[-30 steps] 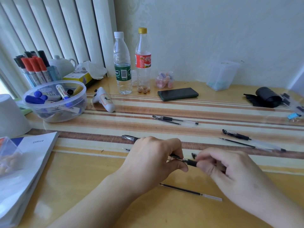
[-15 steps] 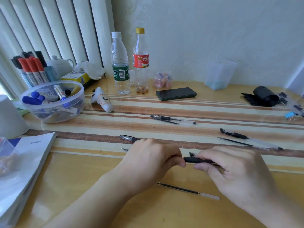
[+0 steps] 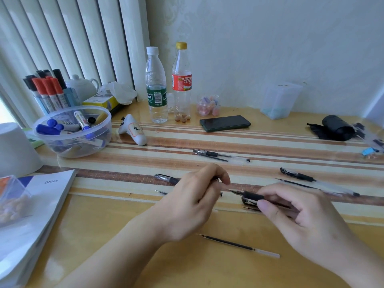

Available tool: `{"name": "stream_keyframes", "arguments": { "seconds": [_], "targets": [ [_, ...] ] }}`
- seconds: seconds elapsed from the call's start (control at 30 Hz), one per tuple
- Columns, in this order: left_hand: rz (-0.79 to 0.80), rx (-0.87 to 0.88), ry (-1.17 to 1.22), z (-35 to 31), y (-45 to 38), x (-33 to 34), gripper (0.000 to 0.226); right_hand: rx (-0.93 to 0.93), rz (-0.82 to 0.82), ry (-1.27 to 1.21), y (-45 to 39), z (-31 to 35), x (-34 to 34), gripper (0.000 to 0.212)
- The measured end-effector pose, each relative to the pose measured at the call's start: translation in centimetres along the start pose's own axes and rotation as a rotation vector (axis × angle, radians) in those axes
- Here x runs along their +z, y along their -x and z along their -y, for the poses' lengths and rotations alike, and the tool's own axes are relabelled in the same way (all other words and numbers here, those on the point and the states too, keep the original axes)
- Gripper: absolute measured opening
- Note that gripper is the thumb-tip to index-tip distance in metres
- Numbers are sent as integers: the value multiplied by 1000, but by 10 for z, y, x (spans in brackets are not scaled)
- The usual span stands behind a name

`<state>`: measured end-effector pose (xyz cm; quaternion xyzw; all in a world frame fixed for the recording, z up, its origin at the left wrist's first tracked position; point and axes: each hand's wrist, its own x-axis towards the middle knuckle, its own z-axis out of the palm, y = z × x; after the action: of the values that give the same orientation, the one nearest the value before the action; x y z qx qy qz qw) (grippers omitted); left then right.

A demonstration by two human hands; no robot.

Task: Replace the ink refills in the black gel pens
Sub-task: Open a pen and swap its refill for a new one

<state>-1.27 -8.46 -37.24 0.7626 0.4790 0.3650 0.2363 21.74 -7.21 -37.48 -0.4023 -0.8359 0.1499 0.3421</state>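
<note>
My right hand [image 3: 301, 215] grips a black gel pen [image 3: 252, 197] by its barrel, with the fine refill point sticking out to the left. My left hand [image 3: 195, 196] hovers just left of it, fingers curled, thumb and forefinger pinching a small dark pen piece [image 3: 216, 179]. A pen cap [image 3: 247, 202] and a thin refill [image 3: 250, 208] lie under the held pen. Another capped pen [image 3: 166, 179] lies behind my left hand, mostly hidden. A loose black refill [image 3: 236, 245] lies near the front.
Two more pens [image 3: 220, 155] [image 3: 297, 175], each with a refill beside it, lie further back. A bowl of markers [image 3: 72, 132], two bottles [image 3: 156, 86], a phone [image 3: 225, 123] and a stack of booklets [image 3: 37, 206] ring the table.
The hands have come apart. My right hand drew the pen to the right, and my left hand kept a small piece from its front end.
</note>
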Motion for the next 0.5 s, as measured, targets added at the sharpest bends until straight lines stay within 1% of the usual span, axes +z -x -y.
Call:
{"name": "stream_keyframes", "arguments": {
  "seconds": [0.1,0.23,0.37,0.43,0.5],
  "targets": [
    [33,1,-24,4,-1,-2,20,12,6,83,-2,-2,-1,15],
    [104,-10,-51,8,-1,0,21,41,-9,131,-2,-1,-3,14],
    [118,-20,6,9,-1,0,13,50,-16,142,-2,-3,-2,14],
    [124,-17,5,9,-1,0,12,57,-6,153,-1,-3,-2,15],
    [129,-28,9,9,-2,0,10,58,5,178,-1,-2,-2,12]
  ]
}}
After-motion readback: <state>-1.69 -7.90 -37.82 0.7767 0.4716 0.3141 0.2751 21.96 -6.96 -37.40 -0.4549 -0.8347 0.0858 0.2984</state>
